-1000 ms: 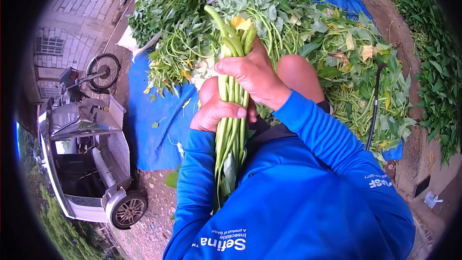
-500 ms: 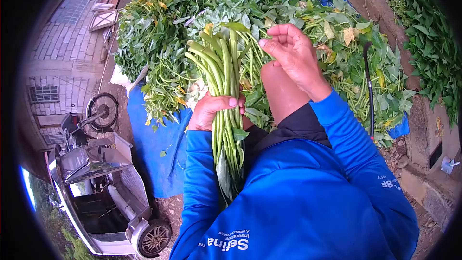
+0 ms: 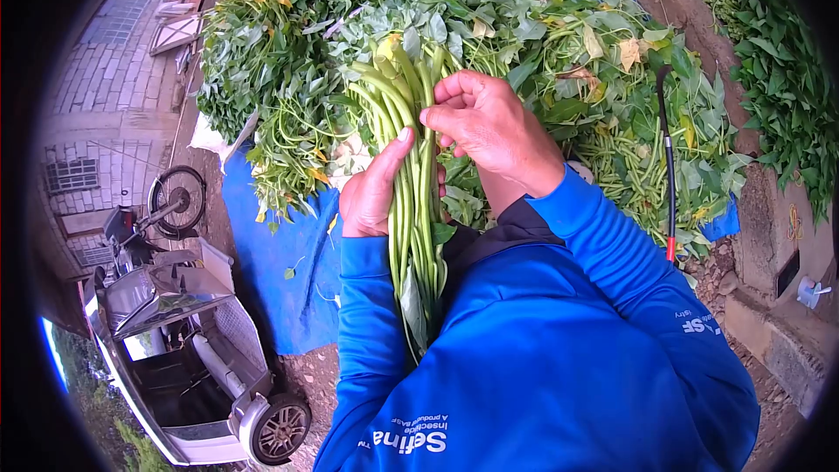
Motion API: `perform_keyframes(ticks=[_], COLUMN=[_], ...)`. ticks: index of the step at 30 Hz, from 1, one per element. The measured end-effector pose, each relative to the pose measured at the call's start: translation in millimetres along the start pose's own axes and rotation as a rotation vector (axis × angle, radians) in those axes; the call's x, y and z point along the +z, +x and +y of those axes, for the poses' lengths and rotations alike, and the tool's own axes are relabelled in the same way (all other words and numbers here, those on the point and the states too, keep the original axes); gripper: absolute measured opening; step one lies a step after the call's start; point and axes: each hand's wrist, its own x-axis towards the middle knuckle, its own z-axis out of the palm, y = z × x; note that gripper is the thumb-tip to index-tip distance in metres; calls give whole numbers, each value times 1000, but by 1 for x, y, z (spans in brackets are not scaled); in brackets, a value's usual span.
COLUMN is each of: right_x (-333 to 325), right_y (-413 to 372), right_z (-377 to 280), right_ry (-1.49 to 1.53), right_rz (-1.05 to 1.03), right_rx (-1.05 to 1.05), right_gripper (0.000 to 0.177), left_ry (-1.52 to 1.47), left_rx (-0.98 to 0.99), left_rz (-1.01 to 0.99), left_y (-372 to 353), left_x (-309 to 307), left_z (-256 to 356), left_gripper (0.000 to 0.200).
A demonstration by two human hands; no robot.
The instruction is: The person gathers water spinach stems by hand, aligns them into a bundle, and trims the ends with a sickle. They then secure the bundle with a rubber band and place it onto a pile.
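Observation:
A bunch of water spinach point(image 3: 406, 210) stands upright before my chest, cut stem ends at the top and leaves hanging toward my lap. Wrapped round its middle is my left hand point(image 3: 377, 192), the thumb pointing up along the stems and the fingers mostly hidden behind. My right hand point(image 3: 489, 122) is at the bunch's right side near the top, thumb and curled fingers pinching at an outer stem. The exact grip of those fingertips is partly hidden.
A large heap of leafy greens point(image 3: 323, 52) lies ahead on a blue tarp point(image 3: 284, 271). A black curved tool with a red end point(image 3: 669, 166) rests on the right part. A motorcycle with sidecar point(image 3: 201, 358) stands at left; a concrete ledge point(image 3: 769, 332) is at right.
My right hand has moved left and slightly down, from beside the bunch to its upper stems. My left thumb has lifted from lying across the stems to pointing upward.

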Motion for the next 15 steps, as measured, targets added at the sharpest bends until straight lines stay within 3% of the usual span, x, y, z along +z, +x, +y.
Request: perform_keyframes(ticks=[3, 9, 11, 13, 14, 15], right_x=[-1, 5, 6, 11, 5, 0], right_y=[-7, -1, 5, 21, 24, 22], right_z=[-3, 15, 17, 29, 38, 32], right_ry=[17, 100, 86, 131, 174, 221], right_rz=[-58, -132, -119, -89, -105, -121], right_rx=[2, -318, -272, -335, -272, -211], right_gripper=[26, 24, 25, 24, 23, 21], left_ry=[-19, 0, -45, 134, 222, 146], left_rx=[9, 39, 44, 117, 151, 58], left_rz=[13, -6, -45, -78, -91, -63], left_y=[0, 1, -1, 5, 6, 7], left_x=[2, 6, 10, 12, 13, 9], left_z=[-1, -1, -2, -4, -6, -3], left_gripper=[65, 65, 62, 56, 53, 56])
